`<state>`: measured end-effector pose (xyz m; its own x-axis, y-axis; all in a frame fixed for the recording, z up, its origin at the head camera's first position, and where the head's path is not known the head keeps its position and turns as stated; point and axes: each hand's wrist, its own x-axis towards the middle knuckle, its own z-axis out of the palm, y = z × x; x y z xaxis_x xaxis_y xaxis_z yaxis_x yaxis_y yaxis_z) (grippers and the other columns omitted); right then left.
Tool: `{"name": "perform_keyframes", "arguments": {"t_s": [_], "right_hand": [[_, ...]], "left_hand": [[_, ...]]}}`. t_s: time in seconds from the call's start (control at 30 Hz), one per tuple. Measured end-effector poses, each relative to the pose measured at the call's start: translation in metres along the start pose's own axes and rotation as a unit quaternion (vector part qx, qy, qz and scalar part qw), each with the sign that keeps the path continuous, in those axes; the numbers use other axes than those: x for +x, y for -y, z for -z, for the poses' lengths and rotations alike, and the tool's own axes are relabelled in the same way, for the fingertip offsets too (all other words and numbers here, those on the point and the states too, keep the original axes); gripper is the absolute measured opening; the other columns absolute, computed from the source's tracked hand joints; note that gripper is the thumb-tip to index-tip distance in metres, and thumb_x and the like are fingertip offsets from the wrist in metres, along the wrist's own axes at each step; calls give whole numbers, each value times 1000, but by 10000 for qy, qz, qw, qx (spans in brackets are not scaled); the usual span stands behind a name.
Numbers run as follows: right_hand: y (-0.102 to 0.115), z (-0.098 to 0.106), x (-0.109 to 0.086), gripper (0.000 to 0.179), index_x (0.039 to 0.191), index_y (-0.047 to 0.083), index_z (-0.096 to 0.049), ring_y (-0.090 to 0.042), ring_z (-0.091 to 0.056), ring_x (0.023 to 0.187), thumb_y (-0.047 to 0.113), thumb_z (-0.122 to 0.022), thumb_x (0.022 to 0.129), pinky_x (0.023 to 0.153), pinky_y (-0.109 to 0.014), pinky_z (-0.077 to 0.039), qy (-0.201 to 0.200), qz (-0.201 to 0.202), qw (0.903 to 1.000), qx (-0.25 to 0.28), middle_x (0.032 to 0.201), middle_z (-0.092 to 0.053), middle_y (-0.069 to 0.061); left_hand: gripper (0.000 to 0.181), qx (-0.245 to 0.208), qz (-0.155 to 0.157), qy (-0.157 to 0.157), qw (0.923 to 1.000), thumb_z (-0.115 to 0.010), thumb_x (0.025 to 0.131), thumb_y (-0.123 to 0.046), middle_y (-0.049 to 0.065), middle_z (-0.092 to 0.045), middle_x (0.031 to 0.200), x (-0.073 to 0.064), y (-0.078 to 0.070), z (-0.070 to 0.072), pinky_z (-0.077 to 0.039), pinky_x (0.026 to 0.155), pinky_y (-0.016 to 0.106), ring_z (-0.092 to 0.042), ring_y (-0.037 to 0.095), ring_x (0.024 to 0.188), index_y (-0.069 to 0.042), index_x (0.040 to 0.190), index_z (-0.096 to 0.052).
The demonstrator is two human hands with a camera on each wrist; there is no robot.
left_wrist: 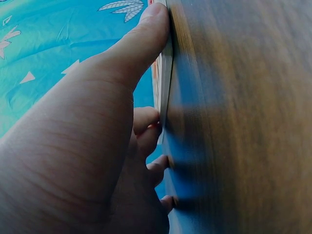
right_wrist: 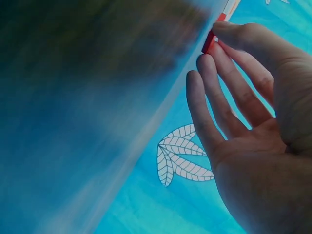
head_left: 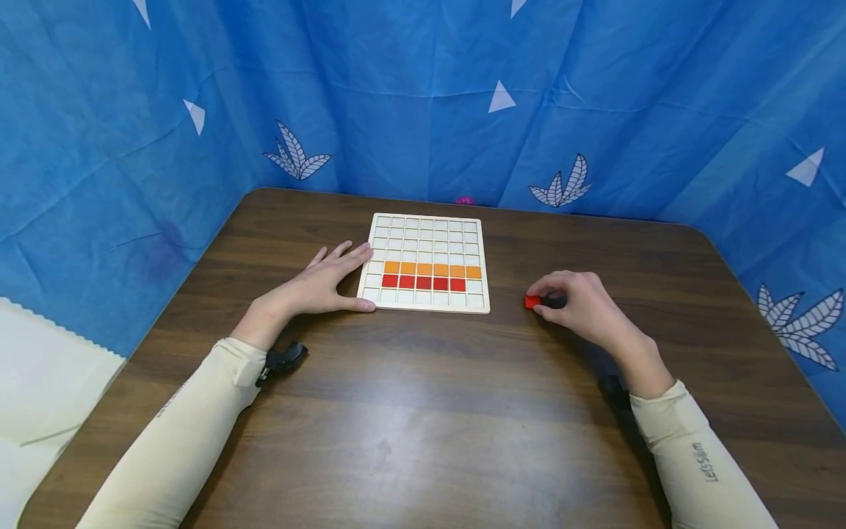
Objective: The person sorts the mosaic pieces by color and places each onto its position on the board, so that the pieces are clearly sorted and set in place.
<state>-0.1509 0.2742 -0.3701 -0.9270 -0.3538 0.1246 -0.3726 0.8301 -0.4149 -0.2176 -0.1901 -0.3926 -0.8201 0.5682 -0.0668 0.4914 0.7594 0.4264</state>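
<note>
A pale square grid board [head_left: 426, 303] lies toward the back of the table. One of its rows holds several orange tiles [head_left: 424, 270], and the row in front holds several red tiles [head_left: 424, 282]. My left hand [head_left: 316, 285] rests at the board's left side with fingers spread, the thumb on its near left corner and the index finger at the left edge. To the right of the board, my right hand [head_left: 581, 305] pinches a red square tile [head_left: 532, 302] between thumb and fingers. The right wrist view shows that red tile [right_wrist: 209, 43] at the fingertips.
Under everything is a dark wood-grain table [head_left: 396, 411]. A blue patterned curtain [head_left: 423, 95] hangs behind the table and along its sides. White cloth [head_left: 46, 389] shows beyond the left table edge.
</note>
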Motion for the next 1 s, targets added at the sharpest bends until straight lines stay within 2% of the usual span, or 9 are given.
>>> {"name": "perform_keyframes", "arguments": {"t_s": [0.27,0.53,0.67,1.0], "right_hand": [[11,-7,22,21,111,9,-80,-29,-70,98,8,-83,90,90,-52,-61,-369,68,9991,214,110,-77,-10],[21,-14,43,23,112,8,-80,-28,-67,98,9,-84,89,92,-50,-61,-556,63,9979,337,111,-77,-11],[28,-17,50,24,112,8,-80,-27,-67,98,9,-85,88,91,-48,-61,-521,42,9981,325,112,-77,-10],[51,-26,65,26,113,8,-81,-29,-66,99,10,-87,87,92,-46,-60,-141,193,9992,326,116,-76,-12]], "left_hand": [[112,4,20,-6,10000,-78,87,-65,2,-15,178,-1,3,-1,1,130,64,-4,36,165,-17,170,-19],[113,-29,24,0,10000,-78,87,-65,2,-15,178,0,3,-2,2,130,65,-4,36,165,-17,170,-20],[112,-35,19,5,10000,-78,87,-64,3,-15,178,0,2,-2,2,130,65,-4,36,165,-16,170,-20],[113,-19,33,20,10000,-77,87,-67,1,-14,178,3,2,-2,2,129,65,-3,35,165,-18,171,-19]]}}
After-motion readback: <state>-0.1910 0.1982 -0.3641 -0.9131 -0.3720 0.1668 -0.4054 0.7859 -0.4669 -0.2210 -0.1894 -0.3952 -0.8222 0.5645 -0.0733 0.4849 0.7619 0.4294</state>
